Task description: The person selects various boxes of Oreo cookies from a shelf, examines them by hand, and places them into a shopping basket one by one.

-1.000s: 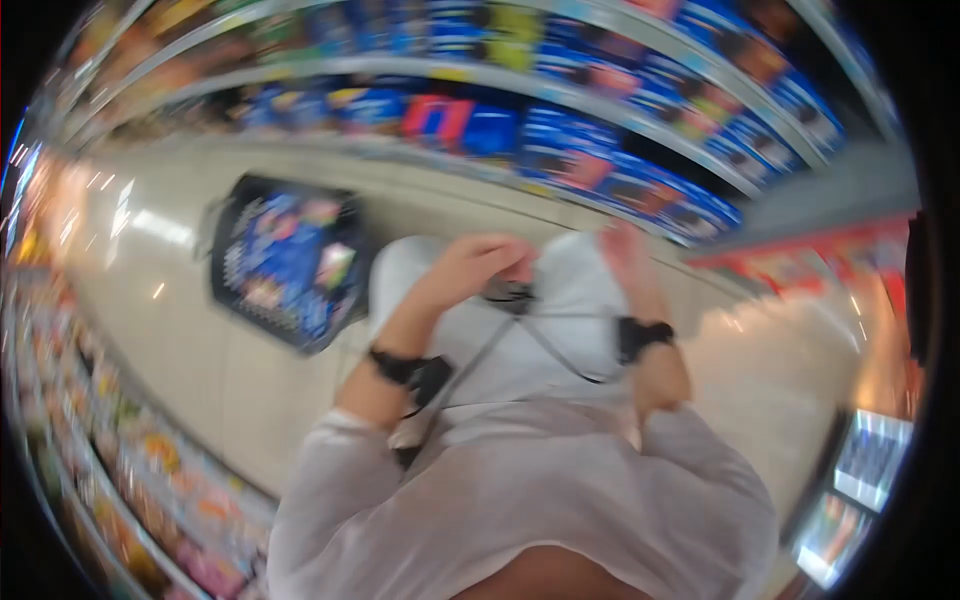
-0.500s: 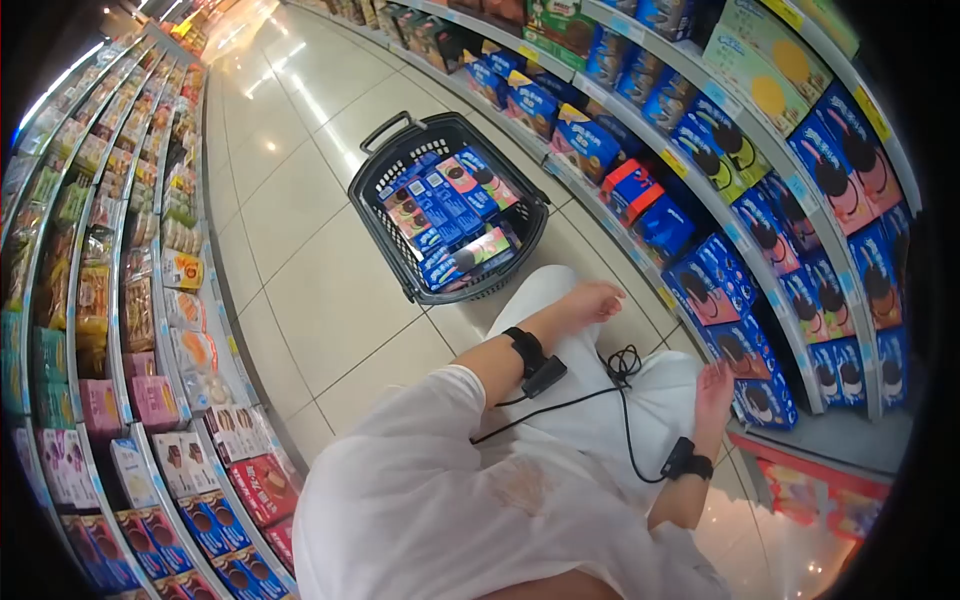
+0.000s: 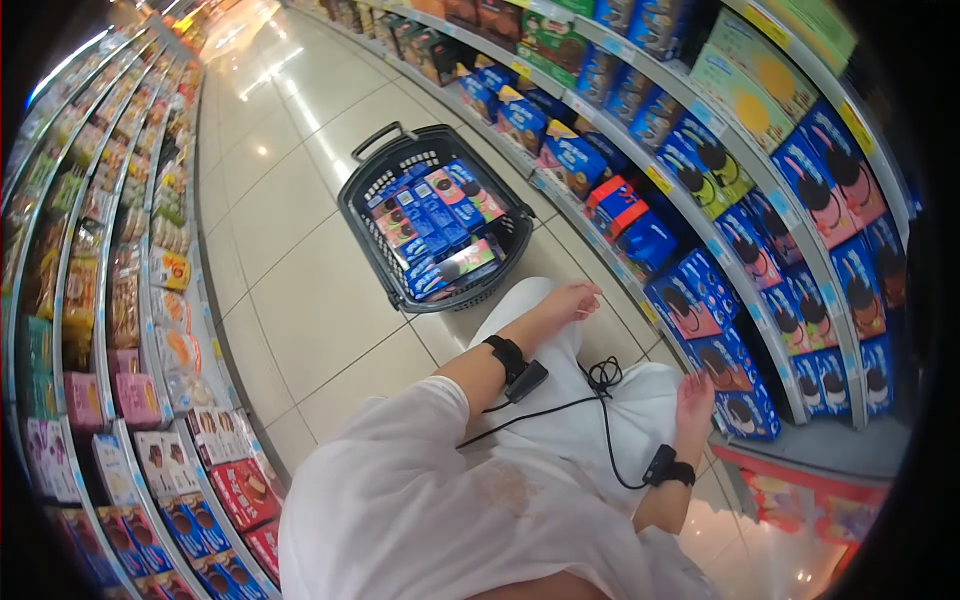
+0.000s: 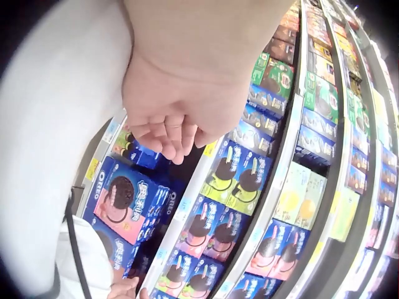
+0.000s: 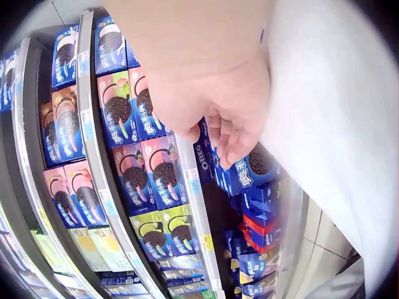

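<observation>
The left hand [image 3: 570, 303] hangs over the knee with nothing in it, its fingers loosely bent; in the left wrist view that hand [image 4: 181, 118] appears in front of the biscuit shelf. Beside the lowest boxes, the right hand [image 3: 694, 398] is empty too. The right wrist view shows this hand [image 5: 218, 112] with relaxed fingers over blue boxes [image 5: 255, 165]; whether it touches them I cannot tell. A dark basket [image 3: 365, 215] on the floor, beyond the left hand, holds several blue and pink biscuit boxes [image 3: 432, 215].
Shelves of blue biscuit boxes [image 3: 690, 300] line the right side, with a red-wrapped pack [image 3: 617, 203] low down. Another packed shelf [image 3: 125, 310] runs along the left. Tiled floor [image 3: 290, 290] lies between them. A black cable [image 3: 604, 375] crosses the lap.
Since the first blurred frame, the head view has swung, bringing the basket from the left towards the centre. Over the last half second the hands have barely moved and stay empty.
</observation>
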